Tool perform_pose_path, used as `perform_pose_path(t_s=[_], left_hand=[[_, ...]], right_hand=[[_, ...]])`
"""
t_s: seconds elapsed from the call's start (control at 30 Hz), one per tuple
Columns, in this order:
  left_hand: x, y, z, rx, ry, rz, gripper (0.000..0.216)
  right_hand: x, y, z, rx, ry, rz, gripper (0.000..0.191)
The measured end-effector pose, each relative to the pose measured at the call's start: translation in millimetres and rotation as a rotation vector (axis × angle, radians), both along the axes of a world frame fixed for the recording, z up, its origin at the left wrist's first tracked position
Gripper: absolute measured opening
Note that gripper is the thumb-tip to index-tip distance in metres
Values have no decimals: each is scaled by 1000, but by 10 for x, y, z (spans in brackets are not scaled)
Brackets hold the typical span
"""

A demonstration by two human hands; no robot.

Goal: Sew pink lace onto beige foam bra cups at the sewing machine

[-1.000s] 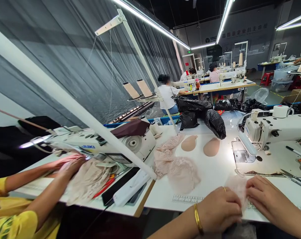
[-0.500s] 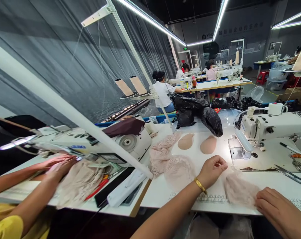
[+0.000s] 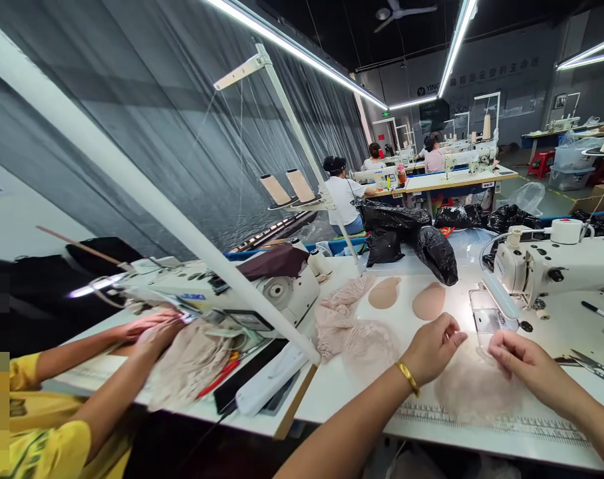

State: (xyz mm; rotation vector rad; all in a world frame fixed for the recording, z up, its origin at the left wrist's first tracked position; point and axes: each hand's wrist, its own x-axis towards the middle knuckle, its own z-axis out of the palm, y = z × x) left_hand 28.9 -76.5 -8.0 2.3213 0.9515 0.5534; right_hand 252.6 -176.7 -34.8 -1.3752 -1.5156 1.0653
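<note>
A piece of sheer beige fabric (image 3: 476,394) lies on the white sewing table, over part of a printed ruler strip. My right hand (image 3: 521,359) is closed in a pinch on its upper edge, close to the machine's needle plate. My left hand (image 3: 438,344), with a gold bracelet on the wrist, is also pinched, just up and left of the fabric. What its fingertips hold, if anything, is too small to make out. Beyond it lie two beige teardrop-shaped pads (image 3: 384,293). Crumpled beige lace fabric (image 3: 344,313) rests left of my left hand.
A white sewing machine (image 3: 556,266) stands at the right, with scissors (image 3: 594,366) near its base. Black plastic bags (image 3: 434,253) sit behind the pads. On the left, a co-worker's hands (image 3: 157,329) work at another machine, past a slanted white pole (image 3: 182,246).
My right hand has moved up and left, from the fabric's lower right to its upper edge. The fabric has shifted and spread. The camera view has turned slightly left.
</note>
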Motion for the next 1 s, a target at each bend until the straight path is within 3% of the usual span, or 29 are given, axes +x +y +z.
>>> perform_pose_path(t_s=[0.1, 0.23, 0.33, 0.43, 0.57, 0.7, 0.77, 0.83, 0.9, 0.93, 1.0], left_hand=[[6, 353, 25, 155, 106, 133, 18], [75, 679, 8, 137, 125, 186, 12], [88, 733, 54, 98, 66, 225, 18], [3, 614, 179, 33, -47, 279, 16], [-162, 199, 291, -172, -175, 234, 16], [-178, -255, 183, -538, -266, 185, 21], [-133, -386, 99, -630, -280, 222, 21], [-91, -439, 53, -567, -229, 234, 18], [-60, -428, 71, -386, -163, 176, 16], [-46, -402, 103, -274, -149, 109, 21], [-7, -317, 192, -109, -148, -89, 54]], right_hand=[[32, 55, -101, -40, 46, -12, 51], [52, 49, -135, -53, 64, -31, 50], [55, 48, -139, -60, 90, -41, 50], [56, 74, -167, -70, 134, -52, 50], [55, 103, -195, -80, 189, -70, 53], [58, 69, -141, -72, 196, -50, 62], [51, 35, -95, -48, 168, -38, 62], [26, 0, -51, -18, 124, -31, 55], [-17, -37, -9, 0, 88, -32, 48], [-41, -58, 16, 4, 71, -27, 46], [-84, -107, 81, 18, 4, 17, 39]])
